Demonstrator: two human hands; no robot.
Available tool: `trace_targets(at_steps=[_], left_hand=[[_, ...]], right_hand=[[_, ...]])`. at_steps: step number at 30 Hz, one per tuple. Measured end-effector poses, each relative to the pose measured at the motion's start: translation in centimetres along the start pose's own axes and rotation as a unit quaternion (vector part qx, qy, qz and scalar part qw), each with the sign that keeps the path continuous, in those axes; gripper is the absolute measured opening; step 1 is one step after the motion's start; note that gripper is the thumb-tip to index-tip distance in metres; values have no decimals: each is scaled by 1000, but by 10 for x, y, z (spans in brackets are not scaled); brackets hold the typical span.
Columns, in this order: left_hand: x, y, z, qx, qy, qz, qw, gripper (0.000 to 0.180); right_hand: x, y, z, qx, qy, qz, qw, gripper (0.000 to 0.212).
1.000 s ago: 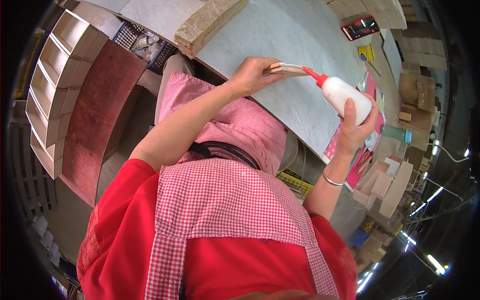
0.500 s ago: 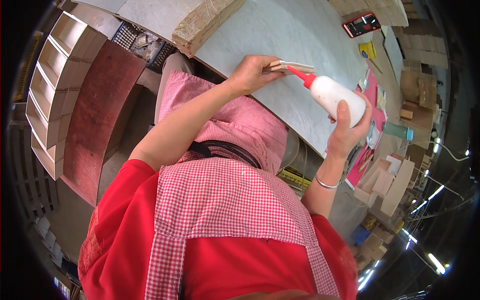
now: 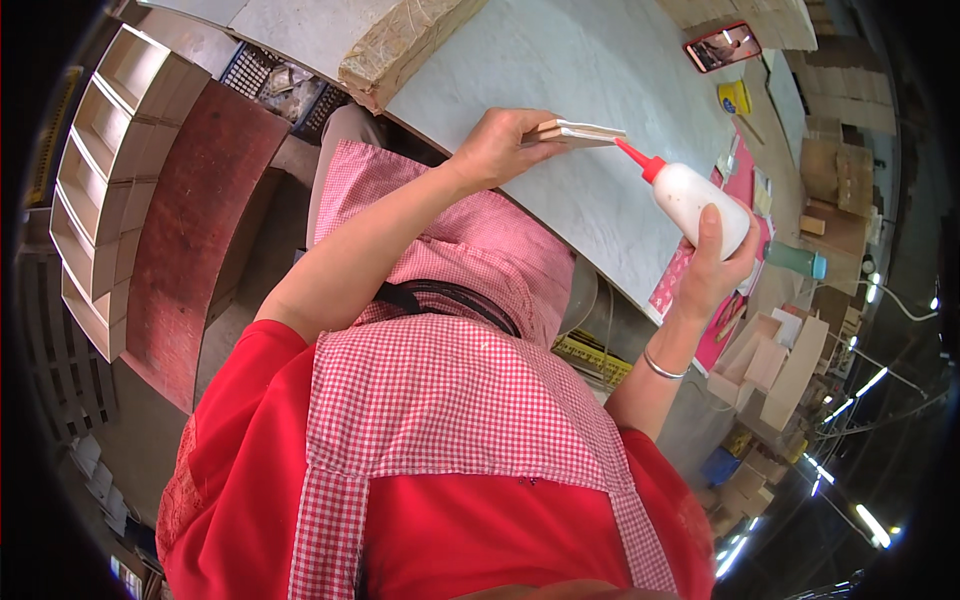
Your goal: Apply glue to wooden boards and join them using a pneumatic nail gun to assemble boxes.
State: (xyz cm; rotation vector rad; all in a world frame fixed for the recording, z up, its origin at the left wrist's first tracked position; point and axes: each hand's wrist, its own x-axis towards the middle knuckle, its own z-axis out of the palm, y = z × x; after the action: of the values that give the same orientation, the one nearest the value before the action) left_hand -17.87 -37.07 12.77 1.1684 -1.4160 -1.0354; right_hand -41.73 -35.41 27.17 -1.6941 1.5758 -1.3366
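My left hand (image 3: 503, 150) is closed on the left end of a few thin, pale wooden strips (image 3: 588, 133), held together above the table. In my right hand (image 3: 718, 252) is a white squeeze bottle (image 3: 697, 205) with a red pointed nozzle (image 3: 640, 160), tilted toward the strips. The nozzle tip is right by the strips' far right end; whether it touches them I cannot tell. My fingers wrap round the bottle's lower half, with the thumb on its near side.
A pale table (image 3: 560, 60) lies under my hands. On it are a paper-wrapped block (image 3: 400, 50), a phone (image 3: 722, 48), a yellow tub (image 3: 734, 97) and a greenish bottle (image 3: 795, 260). At left, open wooden boxes (image 3: 85, 195) stand on a reddish board (image 3: 195, 230).
My right hand and the bottle have moved right, so the nozzle tip has gone from the middle of the strips to their right end. My left hand has stayed nearly in place.
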Motion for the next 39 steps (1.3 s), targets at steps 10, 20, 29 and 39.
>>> trace_targets(at_steps=[10,20,29,39], left_hand=[[0,0,5,-8,14,18,1000,31],[-5,0,2,1,28,-11,1000,31],[-3,7,12,-13,47,-52,997,28],[28,40,44,13,22,-55,998,42]], right_hand=[[14,53,-9,19,140,48,989,48],[96,216,-65,-318,231,101,914,44],[32,118,43,-231,-164,-92,955,95],[13,80,108,-42,-51,-2,998,103]])
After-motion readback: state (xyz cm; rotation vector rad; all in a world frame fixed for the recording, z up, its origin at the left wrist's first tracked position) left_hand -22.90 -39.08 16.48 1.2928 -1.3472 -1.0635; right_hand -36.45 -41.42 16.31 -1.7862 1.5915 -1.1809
